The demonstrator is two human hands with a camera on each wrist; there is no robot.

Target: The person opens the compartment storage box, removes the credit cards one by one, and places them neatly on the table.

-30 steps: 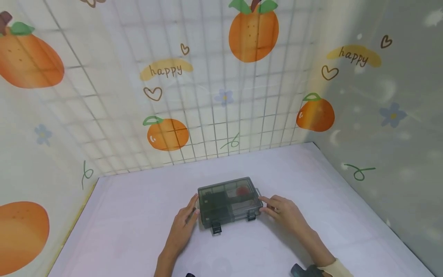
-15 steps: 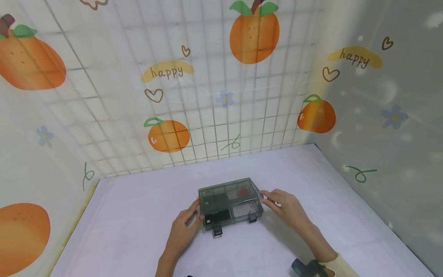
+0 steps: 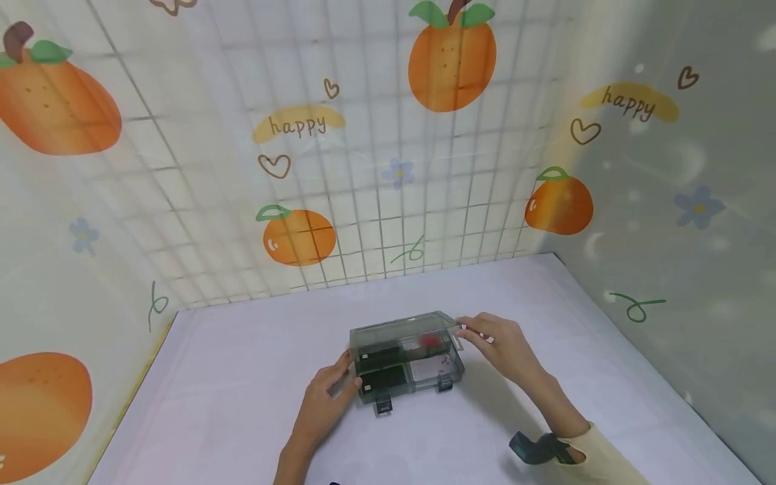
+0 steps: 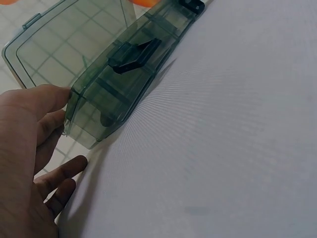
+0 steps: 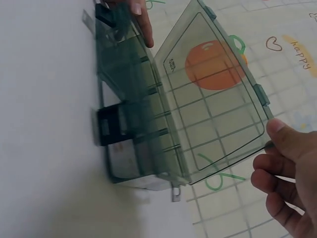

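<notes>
A translucent grey-green plastic storage box [image 3: 397, 391] with compartments sits mid-table, its lid [image 3: 400, 329] raised partway and leaning back on the far hinge side. My right hand [image 3: 506, 347] pinches the lid's right front corner between thumb and fingers, plain in the right wrist view on the lid [image 5: 213, 99]. At the box's left end my left hand [image 3: 324, 397] holds the side, thumb near the front corner. Inside lie a dark item [image 3: 383, 378] at left, a red item [image 3: 430, 341] behind the lid and a whitish one [image 3: 429, 368] at right. Two front latches hang undone, including the left latch [image 3: 384, 405].
The white tabletop [image 3: 230, 391] stretches around the box. Behind it and at both sides hangs a curtain [image 3: 364, 155] printed with oranges, with a grid showing through at the back. A dark device [image 3: 533, 448] is on the right wrist.
The lid has swung up from lying nearly closed, lifted by my right hand, which has moved upward. My left hand has stayed at the box's left end. More of the contents now shows.
</notes>
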